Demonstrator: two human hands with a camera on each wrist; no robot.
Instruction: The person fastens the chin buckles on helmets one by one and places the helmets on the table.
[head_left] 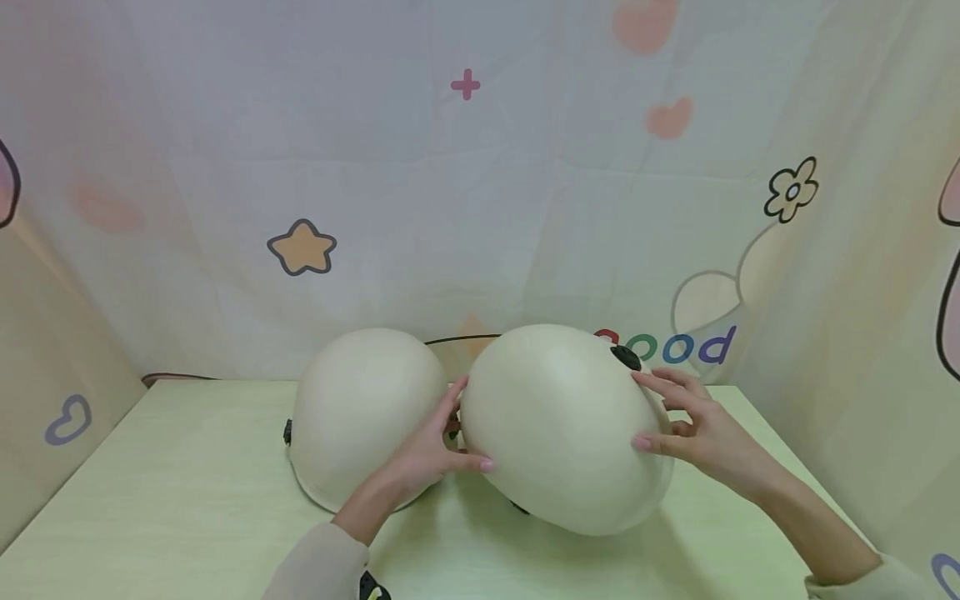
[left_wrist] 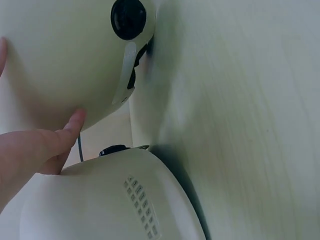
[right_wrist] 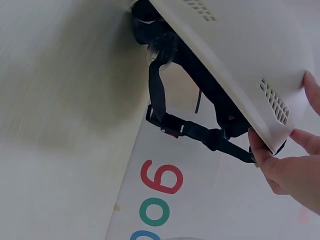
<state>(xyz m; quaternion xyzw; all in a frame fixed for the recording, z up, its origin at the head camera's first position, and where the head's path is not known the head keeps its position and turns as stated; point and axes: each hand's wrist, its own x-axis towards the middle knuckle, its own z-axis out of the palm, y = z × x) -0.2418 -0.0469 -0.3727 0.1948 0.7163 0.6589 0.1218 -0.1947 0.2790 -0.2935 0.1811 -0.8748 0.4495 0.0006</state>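
Cream helmet (head_left: 562,433): at approx. 5 o'clock of your head view, tilted, rim at least partly clear of the tabletop (head_left: 187,467). Your L hand (head_left: 426,454) holds its 9 o'clock side, fingers apart, curved to the shell; your R hand (head_left: 701,433) is at 3 o'clock, fingers clamped on the rim. Second helmet (head_left: 367,408) rests at 9 o'clock of it. Est. handling: light, stiff, smooth, prob. slippery; may scuff if dropped. Best hold: rim, both sides, w/ black chin strap (right_wrist: 202,134) kept free. Markings: no brand legible; backdrop (head_left: 375,167) lettering (head_left: 666,348) at 2 o'clock reads "good", "g" part-hidden.
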